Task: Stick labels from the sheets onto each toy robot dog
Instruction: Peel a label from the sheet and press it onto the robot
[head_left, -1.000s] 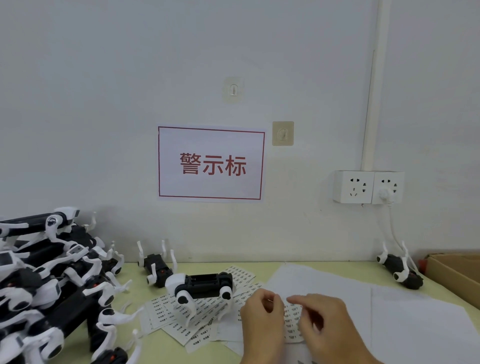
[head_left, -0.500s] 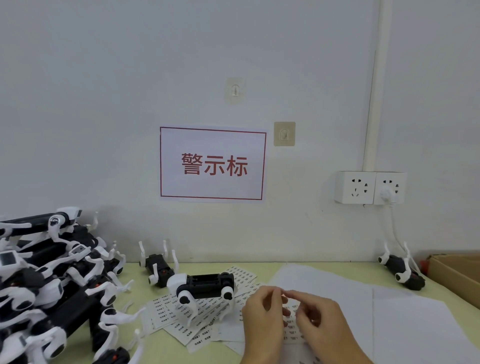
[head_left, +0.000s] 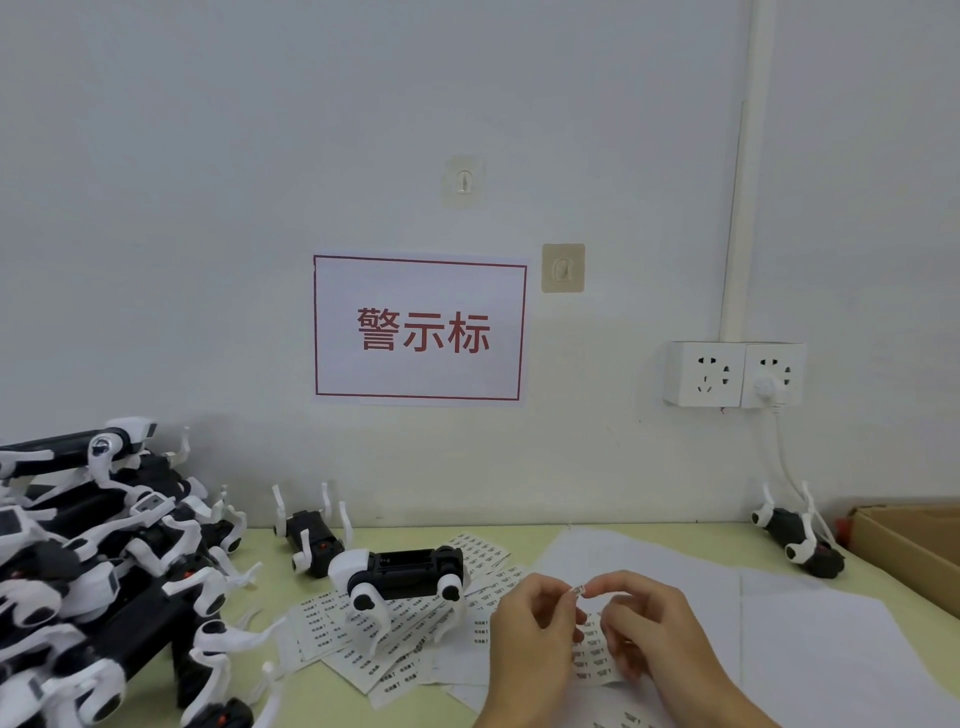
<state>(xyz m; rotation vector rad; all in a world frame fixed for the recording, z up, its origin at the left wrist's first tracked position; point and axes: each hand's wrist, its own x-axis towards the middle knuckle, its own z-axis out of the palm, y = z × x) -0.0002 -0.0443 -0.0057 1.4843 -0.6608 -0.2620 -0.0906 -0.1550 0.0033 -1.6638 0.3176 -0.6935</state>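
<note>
Nearest the camera, the person's left hand (head_left: 535, 639) and right hand (head_left: 660, 634) are raised together just above the table (head_left: 291, 696). Between their fingertips sits a small label (head_left: 578, 590); the right hand's grip pinches it with thumb and forefinger, and the left hand's fingertips, curled in, meet it from the other side. Under the hands lies a label sheet (head_left: 597, 657), on top of blank white paper (head_left: 810, 639) that covers the right part of the table.

Left of the hands, more label sheets (head_left: 353, 639) lie fanned and overlapping. A toy robot dog (head_left: 400, 574), black body with white legs, stands on them. Further left, a pile of robot dogs (head_left: 88, 566) is heaped at the table's edge. Behind the standing dog, another dog (head_left: 311, 535) lies on its back with its legs up.

At the far right, one more dog (head_left: 800, 540) lies upside down beside a cardboard box (head_left: 914, 551). On the wall behind are a red-bordered sign (head_left: 420, 330), two adhesive hooks (head_left: 562, 268) and a double socket (head_left: 735, 374) with a white plug in it.
</note>
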